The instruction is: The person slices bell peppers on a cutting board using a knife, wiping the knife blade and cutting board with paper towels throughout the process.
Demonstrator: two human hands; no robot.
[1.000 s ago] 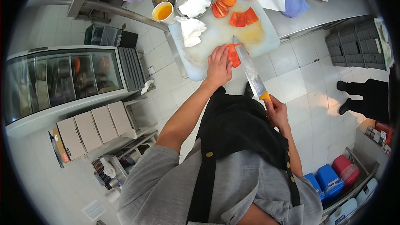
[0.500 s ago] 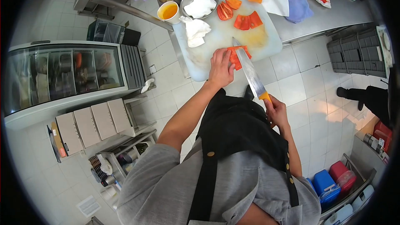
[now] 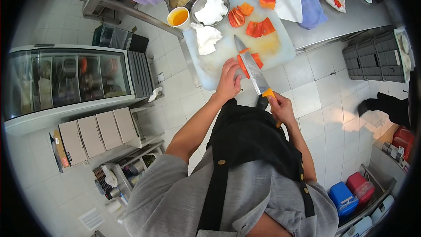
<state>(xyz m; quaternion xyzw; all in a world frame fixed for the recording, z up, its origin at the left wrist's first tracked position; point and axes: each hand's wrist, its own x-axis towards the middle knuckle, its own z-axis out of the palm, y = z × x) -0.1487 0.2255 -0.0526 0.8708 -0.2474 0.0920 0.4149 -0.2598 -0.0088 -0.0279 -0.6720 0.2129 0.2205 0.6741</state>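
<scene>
A flat piece of red bell pepper (image 3: 258, 61) lies at the near edge of the white cutting board (image 3: 215, 69). My left hand (image 3: 228, 81) is at its left side, fingertips curled against the pepper and thumb held apart. In my right hand (image 3: 283, 109) is the yellow handle of a chef's knife (image 3: 254, 70). The blade lies slantwise across the pepper, its tip pointing up the board, and hides part of it. Farther up the board are more red pepper pieces (image 3: 260, 28), a hollow pepper section (image 3: 236, 17) and orange-red chunks (image 3: 246, 8).
Crumpled white paper (image 3: 206, 38) and a metal bowl (image 3: 199, 4) lined with paper sit at the board's left. A cup of orange liquid (image 3: 179, 16) stands beside them. Right of the board lies a purple cloth (image 3: 310, 11). A person's dark-clothed leg (image 3: 388, 109) shows at right.
The knife and my right hand have shifted left and slightly toward the body. My left hand has moved a little down and left along the pepper. The person's leg at right has moved.
</scene>
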